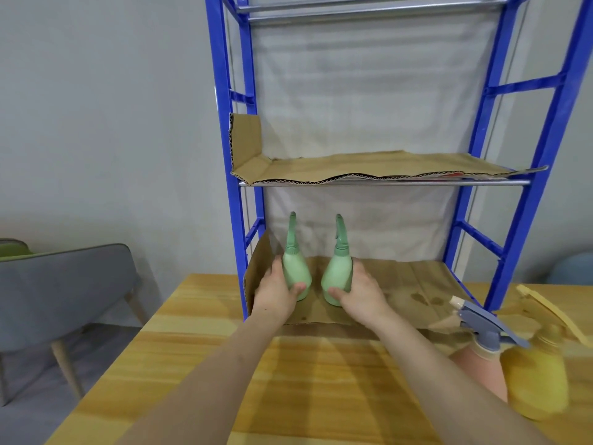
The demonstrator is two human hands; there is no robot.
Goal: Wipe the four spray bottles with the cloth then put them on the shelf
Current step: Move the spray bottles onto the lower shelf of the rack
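**Two green bottles going onto the bottom shelf, two left on the bench**

Head view:
- Left hand (pixel 275 292) grips the left green bottle (pixel 296 273) low on its body, thumb across the front. Right hand (pixel 361 292) grips the right green bottle (pixel 337 276) the same way.
- Both bottles are upright, side by side but apart, nozzles up. They sit at the left end of the cardboard liner (pixel 404 281) on the lowest tier of the blue shelf (pixel 526 203). Bases look to be at the cardboard; can't tell if their weight is down.
- Pink bottle (pixel 478 364) with a blue-grey trigger head and yellow bottle (pixel 532 383) stand touching on the bench (pixel 321 380), far right, in front of the shelf.
- Flat yellow item (pixel 552 308) behind them, can't identify it. No cloth that I can pick out.

Step, my read: placing the first pair, so roughly halfway through.

Next move calls for: settle both bases flat, let go straight back without knocking the tall nozzles. Then find the cloth and wipe the pink and yellow ones. The liner has room to the right of the green pair.
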